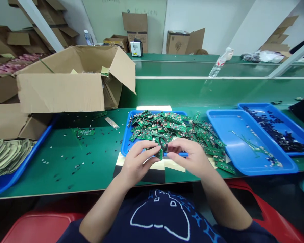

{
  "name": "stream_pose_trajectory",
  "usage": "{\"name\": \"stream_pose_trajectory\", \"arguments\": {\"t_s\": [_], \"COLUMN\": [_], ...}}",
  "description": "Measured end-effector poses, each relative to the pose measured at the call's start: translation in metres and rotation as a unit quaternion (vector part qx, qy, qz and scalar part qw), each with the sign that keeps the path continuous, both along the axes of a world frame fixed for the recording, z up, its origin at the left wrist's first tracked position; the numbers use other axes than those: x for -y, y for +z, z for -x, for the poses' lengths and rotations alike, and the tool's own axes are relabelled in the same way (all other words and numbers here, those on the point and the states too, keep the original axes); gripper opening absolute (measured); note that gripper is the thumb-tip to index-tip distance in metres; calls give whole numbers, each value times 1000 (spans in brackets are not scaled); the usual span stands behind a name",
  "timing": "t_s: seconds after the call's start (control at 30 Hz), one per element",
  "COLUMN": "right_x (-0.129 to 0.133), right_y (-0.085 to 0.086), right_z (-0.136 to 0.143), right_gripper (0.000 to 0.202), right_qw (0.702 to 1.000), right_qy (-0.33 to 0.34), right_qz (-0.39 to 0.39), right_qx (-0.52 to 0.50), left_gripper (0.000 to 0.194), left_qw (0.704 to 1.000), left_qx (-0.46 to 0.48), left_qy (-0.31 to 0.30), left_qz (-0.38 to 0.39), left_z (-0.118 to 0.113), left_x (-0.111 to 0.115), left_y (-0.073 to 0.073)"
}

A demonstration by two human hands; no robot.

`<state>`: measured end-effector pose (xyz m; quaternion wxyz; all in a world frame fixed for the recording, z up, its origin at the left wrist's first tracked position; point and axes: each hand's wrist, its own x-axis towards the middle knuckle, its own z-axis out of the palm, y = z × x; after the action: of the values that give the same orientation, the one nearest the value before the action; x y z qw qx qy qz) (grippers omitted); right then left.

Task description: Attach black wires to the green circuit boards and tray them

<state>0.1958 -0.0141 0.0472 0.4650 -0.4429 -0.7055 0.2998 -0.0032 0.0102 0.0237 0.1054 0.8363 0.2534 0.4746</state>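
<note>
Over the front edge of a blue tray (124,143), my left hand (139,161) pinches a small green circuit board (160,154) between thumb and fingers. My right hand (190,156) is closed on a black looped thing (163,143), held against the board; its exact kind is not clear. Parts of both the board and the black thing are hidden by my fingers. Behind my hands, a heap of green circuit boards (176,126) fills the tray and spills past its right side onto the table.
To the right lie a blue tray (225,135) with a few board strips and another blue tray (266,109) of small black parts. A large cardboard box (60,92) stands at left, beyond stacked paper sheets (10,157). Small bits litter the green table (96,172). A bottle (219,64) stands behind.
</note>
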Motion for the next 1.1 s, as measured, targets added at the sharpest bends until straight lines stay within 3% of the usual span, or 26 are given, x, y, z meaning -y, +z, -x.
{"name": "stream_pose_trajectory", "arguments": {"t_s": [0.1,0.23,0.37,0.43,0.5,0.57,0.67,0.83,1.1], "right_x": [1,0,3,2,-1,-6,-11,-6,2], "right_y": [-4,-10,-26,-37,-46,-49,-43,-24,-21], "right_z": [12,16,15,17,19,20,20,19,27], "right_gripper": [10,10,23,29,25,19,32,31,29], "right_qw": [999,986,980,988,986,959,908,880,877], "right_qy": [-1,-21,41,47,21,14,80,180,164], "right_qz": [-50,-168,-192,-134,-16,125,254,311,316], "right_qx": [1,7,12,-55,-162,-253,-324,-311,-324], "left_gripper": [30,26,25,27,29,31,32,30,33], "left_qw": [1000,999,998,997,997,995,990,982,983], "left_qx": [-16,-25,-13,-1,1,-8,-32,-69,-37], "left_qy": [-4,41,68,65,50,33,30,40,66], "left_qz": [-10,0,-15,-32,-63,-97,-135,-173,-166], "left_z": [-3,-5,-2,0,3,4,6,11,8], "left_x": [0,2,-1,-4,-5,-6,-6,-8,-11], "left_y": [0,1,3,4,5,6,5,2,-5]}}
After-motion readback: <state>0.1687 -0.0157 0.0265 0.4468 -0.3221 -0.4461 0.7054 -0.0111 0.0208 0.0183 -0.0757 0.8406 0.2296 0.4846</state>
